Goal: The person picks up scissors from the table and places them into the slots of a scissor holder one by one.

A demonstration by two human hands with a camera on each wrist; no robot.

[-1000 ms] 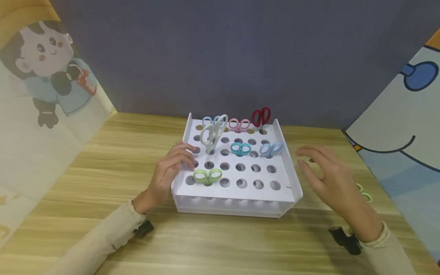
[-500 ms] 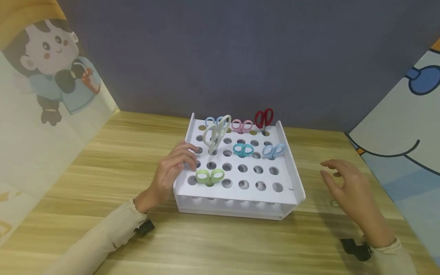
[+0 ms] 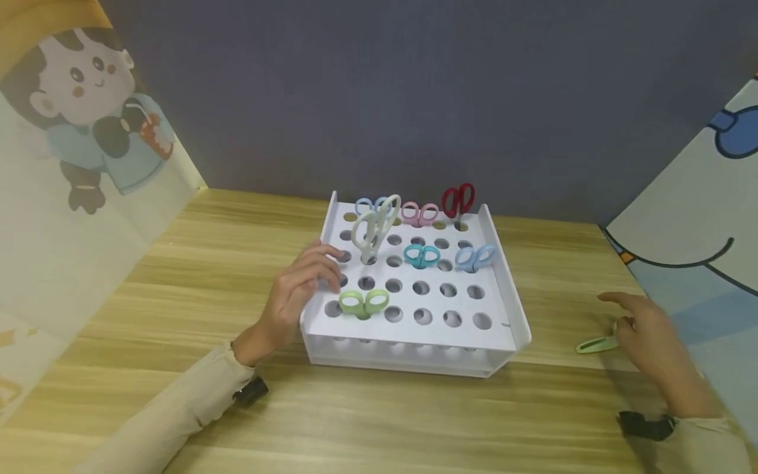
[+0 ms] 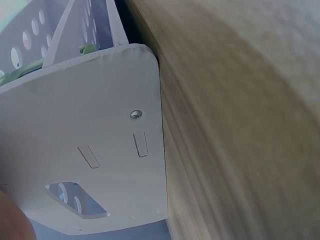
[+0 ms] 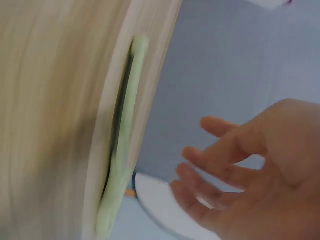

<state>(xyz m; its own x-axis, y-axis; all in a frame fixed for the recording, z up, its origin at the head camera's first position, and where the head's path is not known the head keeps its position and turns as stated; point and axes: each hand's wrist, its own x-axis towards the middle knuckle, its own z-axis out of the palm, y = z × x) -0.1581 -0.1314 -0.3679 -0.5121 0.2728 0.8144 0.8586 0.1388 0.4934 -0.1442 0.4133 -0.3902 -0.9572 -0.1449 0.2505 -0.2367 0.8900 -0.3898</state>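
Observation:
My left hand [image 3: 288,299] holds the left side panel of a white rack [image 3: 435,334] with rows of round holes, its fingers hooked over the edge. In the left wrist view that side panel [image 4: 100,120] fills much of the frame. Several scissors stand handles-up in the rack: white scissors [image 3: 370,240], pink scissors [image 3: 419,214], red scissors [image 3: 458,199], teal scissors [image 3: 422,255] and green scissors [image 3: 364,303] among them. Over on the right, my right hand [image 3: 654,342] hovers with loosely bent fingers by light green scissors [image 5: 121,145] lying on the table, apart from them in the right wrist view.
The rack stands on a wood-grain table [image 3: 379,421]. A dark grey panel [image 3: 379,99] rises behind it. Walls with cartoon pictures flank the table, a child figure [image 3: 97,112] at left and a white figure [image 3: 699,217] at right.
My right hand has moved rightward, away from the rack to the green scissors on the table. The left hand has stayed on the rack. The head view has shifted slightly.

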